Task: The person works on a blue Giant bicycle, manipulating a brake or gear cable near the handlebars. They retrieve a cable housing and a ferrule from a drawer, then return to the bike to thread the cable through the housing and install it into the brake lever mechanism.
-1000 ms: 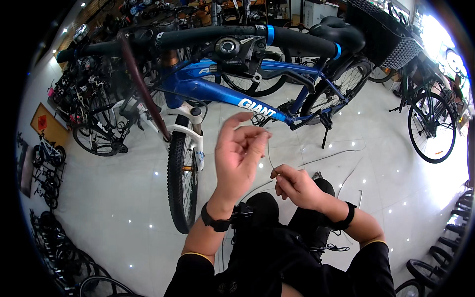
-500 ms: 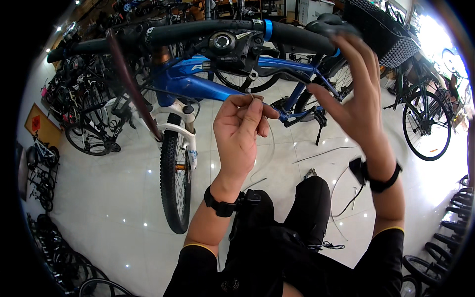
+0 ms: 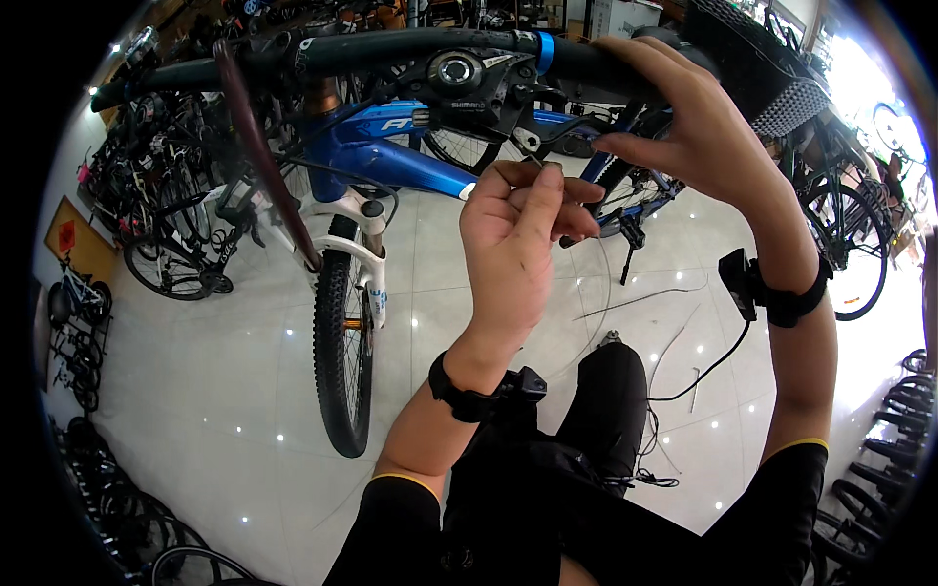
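My left hand (image 3: 518,230) pinches a thin bicycle cable (image 3: 609,269) between thumb and forefinger, just below the shifter and brake lever assembly (image 3: 459,83). From behind the fingers the cable loops down toward the floor; its end at the fingertips is too small to make out. My right hand (image 3: 708,137) has its fingers curled over the outer end of the black handlebar grip (image 3: 586,70), with the thumb beneath, close to the brake lever (image 3: 625,122). The bar belongs to a blue mountain bike (image 3: 391,161) with a white front fork (image 3: 366,244).
The front wheel (image 3: 342,342) stands on the left of the tiled floor (image 3: 440,313). Cut lengths of cable and housing (image 3: 640,301) lie on the tiles near my knees. Many parked bikes (image 3: 176,205) crowd the left and back. A black basket (image 3: 782,93) sits at the upper right.
My left hand has moved right, still pinching the cable, whose loop has swung right with it. My right hand has come down over the end of the grip.
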A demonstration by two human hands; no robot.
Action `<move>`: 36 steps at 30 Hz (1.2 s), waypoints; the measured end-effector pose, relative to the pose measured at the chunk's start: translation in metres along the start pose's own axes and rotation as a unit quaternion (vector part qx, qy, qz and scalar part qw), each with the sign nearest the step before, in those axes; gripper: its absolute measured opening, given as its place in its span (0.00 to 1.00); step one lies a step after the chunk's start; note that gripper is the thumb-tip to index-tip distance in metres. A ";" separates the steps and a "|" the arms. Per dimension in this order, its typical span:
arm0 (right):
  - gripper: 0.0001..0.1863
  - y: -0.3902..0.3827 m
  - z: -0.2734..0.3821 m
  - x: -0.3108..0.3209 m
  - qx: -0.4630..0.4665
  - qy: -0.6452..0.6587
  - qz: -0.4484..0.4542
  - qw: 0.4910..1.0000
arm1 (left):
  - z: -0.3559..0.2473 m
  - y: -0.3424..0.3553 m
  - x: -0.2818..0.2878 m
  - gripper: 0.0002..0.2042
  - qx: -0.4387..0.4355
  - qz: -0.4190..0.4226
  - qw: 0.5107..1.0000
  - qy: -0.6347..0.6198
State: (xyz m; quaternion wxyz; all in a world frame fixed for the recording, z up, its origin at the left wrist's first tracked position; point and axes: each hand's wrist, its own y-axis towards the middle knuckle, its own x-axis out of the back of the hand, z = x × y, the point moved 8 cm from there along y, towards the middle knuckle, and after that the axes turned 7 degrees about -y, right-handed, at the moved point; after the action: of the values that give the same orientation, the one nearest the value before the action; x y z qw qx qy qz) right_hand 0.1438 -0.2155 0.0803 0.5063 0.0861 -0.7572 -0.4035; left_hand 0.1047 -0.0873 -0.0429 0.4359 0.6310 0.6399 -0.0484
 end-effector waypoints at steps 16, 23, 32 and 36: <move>0.33 -0.001 0.001 0.001 0.004 0.001 -0.002 1.000 | -0.003 -0.003 -0.008 0.07 -0.072 -0.017 0.997 0.012; 0.31 -0.003 0.001 0.000 0.005 0.009 -0.015 1.000 | -0.016 -0.006 -0.006 0.06 -0.061 -0.003 0.998 0.028; 0.29 -0.005 -0.006 -0.006 -0.021 -0.006 -0.006 1.000 | -0.066 -0.011 0.014 0.09 -0.084 0.056 0.954 0.283; 0.27 -0.005 -0.009 -0.001 -0.004 -0.032 -0.026 0.999 | -0.100 -0.011 0.009 0.05 -0.195 0.005 0.843 0.501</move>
State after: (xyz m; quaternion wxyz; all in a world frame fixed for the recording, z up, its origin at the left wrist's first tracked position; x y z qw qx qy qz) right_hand 0.1502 -0.2228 0.0780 0.4715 0.0908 -0.7690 -0.4220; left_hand 0.0472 -0.0217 0.0074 0.1706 0.4745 0.7640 0.4025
